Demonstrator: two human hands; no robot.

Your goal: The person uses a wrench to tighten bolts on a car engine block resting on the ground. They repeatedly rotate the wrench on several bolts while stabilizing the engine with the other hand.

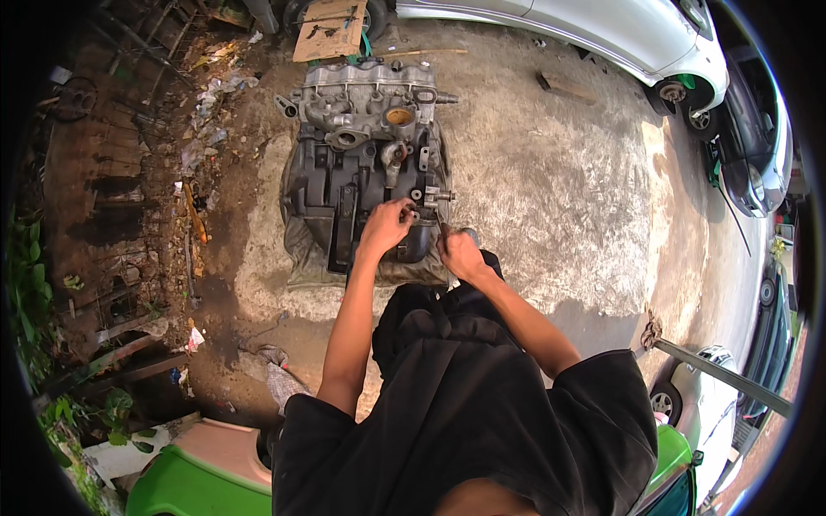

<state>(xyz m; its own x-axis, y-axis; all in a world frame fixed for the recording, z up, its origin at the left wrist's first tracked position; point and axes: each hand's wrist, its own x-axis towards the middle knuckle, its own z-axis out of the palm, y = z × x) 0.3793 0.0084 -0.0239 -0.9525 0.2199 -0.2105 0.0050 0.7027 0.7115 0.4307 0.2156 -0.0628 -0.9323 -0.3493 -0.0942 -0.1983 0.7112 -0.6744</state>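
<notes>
A dark engine block (318,198) lies on a grimy cloth on the concrete, topped by a silver cylinder head (361,79) and an intake casting (344,116) with an orange-lined opening. My left hand (387,225) has its fingers curled at a small metal fitting (416,213) on the right part of the block; whether it grips that fitting is unclear. My right hand (460,254) is closed on a slim metal tool (442,225), held upright just right of the fitting.
A wooden board (327,34) and wheel lie beyond the engine. Silver (602,34) and dark cars (744,163) stand right. Rusty scrap (112,224) and litter line the left. A green-and-pink panel (181,473) lies behind me, and a metal rail (723,374) is at lower right.
</notes>
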